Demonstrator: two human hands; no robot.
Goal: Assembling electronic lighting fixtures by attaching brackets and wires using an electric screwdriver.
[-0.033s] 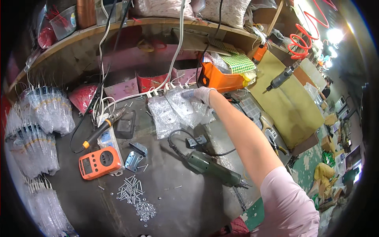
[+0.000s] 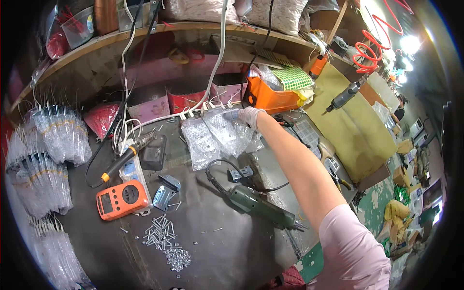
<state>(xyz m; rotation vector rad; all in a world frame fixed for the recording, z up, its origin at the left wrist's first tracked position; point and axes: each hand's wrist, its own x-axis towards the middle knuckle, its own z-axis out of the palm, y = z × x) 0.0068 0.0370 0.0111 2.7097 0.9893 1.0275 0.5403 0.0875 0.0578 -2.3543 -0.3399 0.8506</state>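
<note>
My right hand (image 2: 247,117), in a pale glove with blue-grey fingertips, reaches to the back of the workbench. Its fingers point left and are pressed together at the top of a clear bubble-wrap bag (image 2: 224,133); the glove partly hides their hold. Another such bag (image 2: 200,147) lies just left of it, with white ties at its upper end. Nearer me rests a dark green electric screwdriver (image 2: 256,205) with a black cord. A metal bracket (image 2: 240,173) lies between it and the bags. My left hand is not seen.
Bundled bubble-wrap bags (image 2: 60,135) line the left side. An orange meter (image 2: 122,199), a soldering iron (image 2: 121,163), metal brackets (image 2: 165,192), screws (image 2: 159,232) and nuts (image 2: 178,259) lie on the bench. An orange bin (image 2: 273,99) stands behind my hand; a screwdriver (image 2: 344,98) hangs at right.
</note>
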